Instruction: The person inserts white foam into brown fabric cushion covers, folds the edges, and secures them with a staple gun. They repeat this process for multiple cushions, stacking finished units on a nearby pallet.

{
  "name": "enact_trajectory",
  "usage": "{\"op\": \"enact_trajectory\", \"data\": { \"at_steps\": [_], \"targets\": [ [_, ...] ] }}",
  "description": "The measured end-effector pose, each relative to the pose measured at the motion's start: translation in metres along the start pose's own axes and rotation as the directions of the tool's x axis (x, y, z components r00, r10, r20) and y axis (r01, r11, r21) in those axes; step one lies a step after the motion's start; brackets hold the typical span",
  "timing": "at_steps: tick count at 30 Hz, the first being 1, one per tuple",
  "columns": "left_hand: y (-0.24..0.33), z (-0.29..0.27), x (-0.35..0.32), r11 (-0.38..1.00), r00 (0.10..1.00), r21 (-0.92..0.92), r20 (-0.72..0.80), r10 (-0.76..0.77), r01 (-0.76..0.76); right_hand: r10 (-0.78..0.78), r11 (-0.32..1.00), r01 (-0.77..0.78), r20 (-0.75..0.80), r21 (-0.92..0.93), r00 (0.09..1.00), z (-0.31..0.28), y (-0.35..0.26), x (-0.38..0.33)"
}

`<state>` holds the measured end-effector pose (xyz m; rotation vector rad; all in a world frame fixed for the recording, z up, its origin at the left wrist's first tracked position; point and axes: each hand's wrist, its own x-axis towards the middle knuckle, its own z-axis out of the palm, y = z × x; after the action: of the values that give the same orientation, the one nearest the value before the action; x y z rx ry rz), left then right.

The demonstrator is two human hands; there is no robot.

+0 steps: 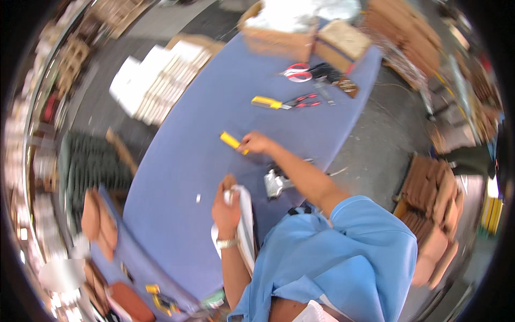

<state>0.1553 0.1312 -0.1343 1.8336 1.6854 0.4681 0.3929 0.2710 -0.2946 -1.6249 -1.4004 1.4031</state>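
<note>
My right hand (255, 144) is closed round one end of a slim yellow tool (230, 140), held over the middle of the blue table (177, 177). Its working end is hidden or blurred, so its exact kind is unclear. Closer to my body, my left hand (225, 209) is closed on a long white strip of material (245, 214), which runs down along my left forearm. A silver and black metal tool (274, 184) lies beneath my right forearm. Between my left hand and the table's left side sits a small white scrap (198, 198).
Farther up the table are a yellow-handled tool (266, 102), red-handled pliers (303, 100) and red-handled scissors (298, 72). An open cardboard box (279, 44) stands at the far end. White stacked pieces (166, 80) are beyond the left edge; brown cushions (429, 198) lie at right.
</note>
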Motion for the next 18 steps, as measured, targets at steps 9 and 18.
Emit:
{"op": "enact_trajectory", "data": {
  "at_steps": [9,18],
  "targets": [
    [-0.035,-0.041,0.008,0.415,0.964,-0.907,-0.043,-0.263,0.073,-0.733,0.597,0.679,0.052,-0.427,0.678,0.01,-0.164,-0.136],
    [-0.042,-0.109,-0.03,0.045,0.908,-0.939,0.341,0.243,0.34,-0.802,0.114,0.707,0.355,-0.698,0.48,0.064,-0.246,-0.178]
  ]
}}
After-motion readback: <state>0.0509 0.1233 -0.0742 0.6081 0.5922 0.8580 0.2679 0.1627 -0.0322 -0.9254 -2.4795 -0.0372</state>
